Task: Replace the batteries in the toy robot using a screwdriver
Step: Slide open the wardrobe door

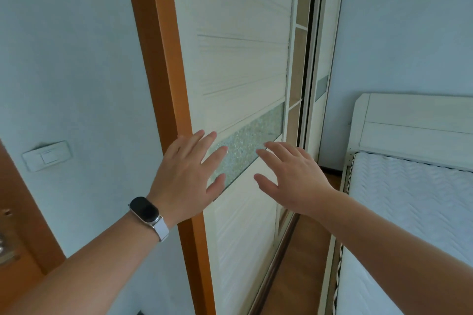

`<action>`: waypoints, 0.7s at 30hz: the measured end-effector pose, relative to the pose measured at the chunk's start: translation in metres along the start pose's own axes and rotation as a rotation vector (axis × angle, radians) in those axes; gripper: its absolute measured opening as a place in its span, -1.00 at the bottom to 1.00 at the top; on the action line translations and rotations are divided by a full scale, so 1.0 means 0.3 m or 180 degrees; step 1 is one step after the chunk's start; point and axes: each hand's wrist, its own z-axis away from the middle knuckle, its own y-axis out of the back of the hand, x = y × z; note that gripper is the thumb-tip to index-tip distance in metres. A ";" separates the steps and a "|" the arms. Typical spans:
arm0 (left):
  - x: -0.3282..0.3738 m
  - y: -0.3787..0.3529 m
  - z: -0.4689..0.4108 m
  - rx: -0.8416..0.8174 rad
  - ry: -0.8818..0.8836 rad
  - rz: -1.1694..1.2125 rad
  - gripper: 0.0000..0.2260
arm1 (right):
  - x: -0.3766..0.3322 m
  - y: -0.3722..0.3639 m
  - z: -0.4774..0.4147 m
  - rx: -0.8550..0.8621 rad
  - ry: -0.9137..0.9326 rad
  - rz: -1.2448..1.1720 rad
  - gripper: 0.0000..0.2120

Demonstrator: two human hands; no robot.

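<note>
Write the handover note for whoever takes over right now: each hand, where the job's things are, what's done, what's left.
Left hand: open, fingers spread, holding nothing; dark oblong watch on a white strap at its wrist.
Right hand: open, holding nothing.
Both are raised before the cream sliding wardrobe door with a frosted glass strip; whether they touch it cannot be told.
Toy robot, screwdriver, batteries: none in view.
Done: nothing visible.
Left: likely the whole job, starting with finding those things.

A white quilted mattress [409, 199] lay on a cream bed frame [409, 120] at right, which stood on a wooden floor [302, 250] near a pale sliding wardrobe [243, 59].
</note>
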 end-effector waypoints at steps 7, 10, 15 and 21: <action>-0.090 -0.028 -0.094 0.0270 -0.0081 -0.0275 -0.55 | -0.026 -0.003 -0.146 0.0200 -0.0035 -0.0118 -0.40; -0.099 -0.034 -0.124 0.0275 0.0083 -0.0403 -0.56 | -0.038 -0.014 -0.195 0.0378 0.0008 -0.0270 -0.41; -0.079 -0.055 -0.154 0.0430 0.0247 -0.0577 -0.54 | -0.052 -0.076 -0.274 0.0592 0.0162 -0.0492 -0.43; -0.099 -0.101 -0.208 0.0695 0.0342 -0.0816 -0.59 | -0.029 -0.165 -0.427 0.1023 0.0478 -0.0864 -0.44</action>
